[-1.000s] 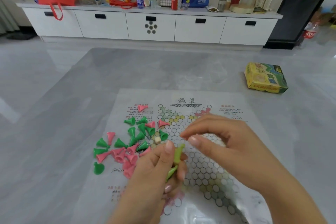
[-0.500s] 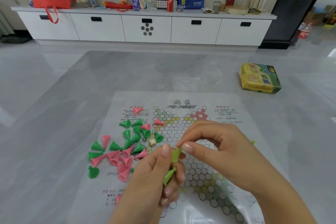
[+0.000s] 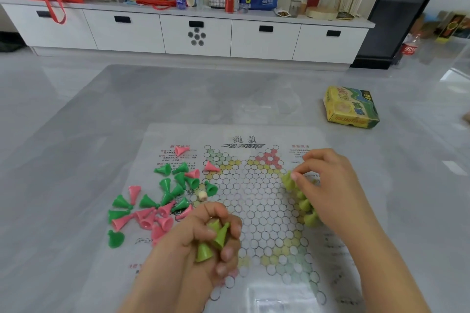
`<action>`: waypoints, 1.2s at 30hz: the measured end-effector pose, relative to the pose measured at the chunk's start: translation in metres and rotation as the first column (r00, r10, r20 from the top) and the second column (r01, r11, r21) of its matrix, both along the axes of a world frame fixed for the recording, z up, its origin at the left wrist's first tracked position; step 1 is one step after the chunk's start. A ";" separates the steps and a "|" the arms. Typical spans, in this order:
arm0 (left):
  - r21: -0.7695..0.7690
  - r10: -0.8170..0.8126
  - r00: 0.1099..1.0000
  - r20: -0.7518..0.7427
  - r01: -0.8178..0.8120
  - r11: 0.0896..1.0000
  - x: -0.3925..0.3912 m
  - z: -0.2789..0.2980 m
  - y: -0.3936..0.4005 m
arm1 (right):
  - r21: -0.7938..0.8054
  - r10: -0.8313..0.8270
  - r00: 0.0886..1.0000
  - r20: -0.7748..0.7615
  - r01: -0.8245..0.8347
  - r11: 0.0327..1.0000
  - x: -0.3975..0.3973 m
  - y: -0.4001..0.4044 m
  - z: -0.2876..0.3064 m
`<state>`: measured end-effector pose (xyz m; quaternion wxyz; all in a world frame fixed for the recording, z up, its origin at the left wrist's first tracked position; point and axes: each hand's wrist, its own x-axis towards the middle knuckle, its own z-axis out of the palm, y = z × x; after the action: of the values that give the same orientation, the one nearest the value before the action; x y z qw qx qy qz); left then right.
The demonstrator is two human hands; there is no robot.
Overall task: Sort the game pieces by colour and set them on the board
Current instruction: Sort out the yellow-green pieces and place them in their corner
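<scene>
Sorting cone pieces onto the paper board (image 3: 254,211)

Her left hand (image 3: 203,244) clutches a few lime cones (image 3: 215,239) in a closed grip; the right hand (image 3: 328,185) pinches one lime piece (image 3: 288,180) at the board's right edge, above a lime row (image 3: 306,208). Pink and green cones (image 3: 162,198) lie scattered left.

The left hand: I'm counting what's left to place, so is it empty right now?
No, the left hand has its fingers curled round a few lime-green pieces.
</scene>
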<state>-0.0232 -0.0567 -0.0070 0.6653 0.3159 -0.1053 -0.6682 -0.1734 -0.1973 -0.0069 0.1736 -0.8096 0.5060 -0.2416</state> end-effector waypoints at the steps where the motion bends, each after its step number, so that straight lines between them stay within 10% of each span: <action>1: 0.006 -0.006 1.000 0.000 0.006 1.000 -0.001 0.000 -0.001 | 0.003 -0.007 1.000 -0.010 0.007 1.000 0.000 0.000 -0.001; 29: 0.151 0.150 0.988 0.038 -0.154 0.976 0.003 0.002 -0.002 | -0.064 0.030 0.994 0.101 -0.023 0.998 -0.003 0.003 0.006; 36: 0.073 0.079 0.993 0.086 -0.085 0.994 -0.002 0.005 0.004 | 0.117 0.402 0.862 0.309 -0.454 0.883 0.019 0.031 0.027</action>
<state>-0.0248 -0.0530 -0.0019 0.6749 0.3724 -0.0940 -0.6301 -0.1545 -0.1664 0.0202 0.3666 -0.8404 0.3040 -0.2588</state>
